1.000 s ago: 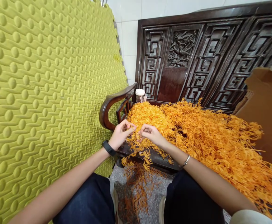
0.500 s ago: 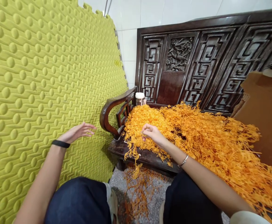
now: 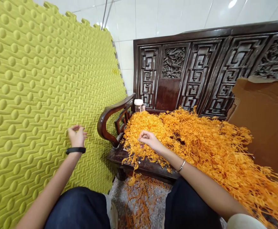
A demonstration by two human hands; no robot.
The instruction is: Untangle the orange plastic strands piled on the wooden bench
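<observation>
My left hand [image 3: 77, 136], with a black band at the wrist, hangs in front of the yellow foam mat, left of the bench's armrest. Its fingers are loosely bent and apart, with nothing visible in them. My right hand [image 3: 150, 141], wearing a silver bracelet, is over the near left part of a large pile of orange branching plastic pieces [image 3: 201, 143]. Its thumb and fingers are drawn together in a pinch; whatever is between them, if anything, is too small to make out. The pile lies on the seat of a dark carved wooden bench [image 3: 143, 163].
A lidded cup [image 3: 139, 106] stands in the bench's back left corner. The curved armrest [image 3: 103, 124] juts out between my hands. A yellow foam mat [image 3: 45, 95] rises on the left, brown cardboard [image 3: 263, 117] leans at the right. Orange-brown scraps [image 3: 141, 203] litter the floor between my legs.
My left hand has turned upward and shifted left, its fingers no longer stretched toward the bench. The right hand stays pinched over the pile. The view has tilted up and a little right.
</observation>
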